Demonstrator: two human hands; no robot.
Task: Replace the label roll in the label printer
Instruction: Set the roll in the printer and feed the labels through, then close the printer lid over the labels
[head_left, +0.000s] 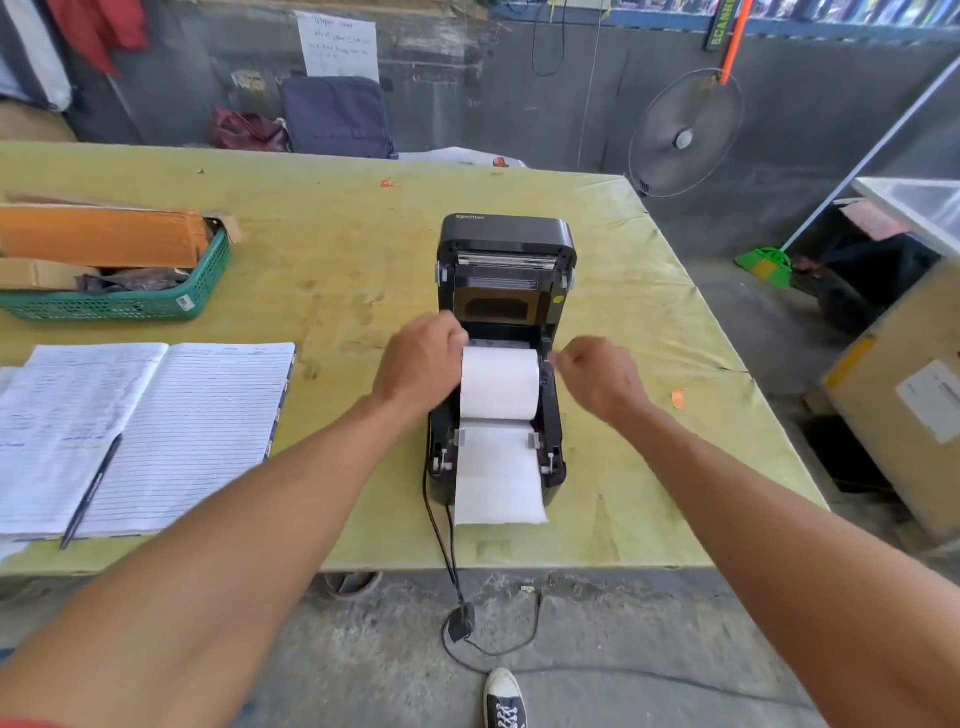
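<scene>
Bare left hand (421, 364) cups the light white paper label roll (500, 383) end in the open black printer (501, 358); right hand (597, 382) loosely curled, empty, best gripped by both ends.

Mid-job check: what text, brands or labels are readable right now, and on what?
"Xprinter": on the printer lid.
"SCANNI", cut off at the frame edge: on the hanging green sign.
Wall paper: handwriting, too blurred to read.
Notebook: handwriting, too small to read.
Basket sticker and carton label: unreadable.
</scene>
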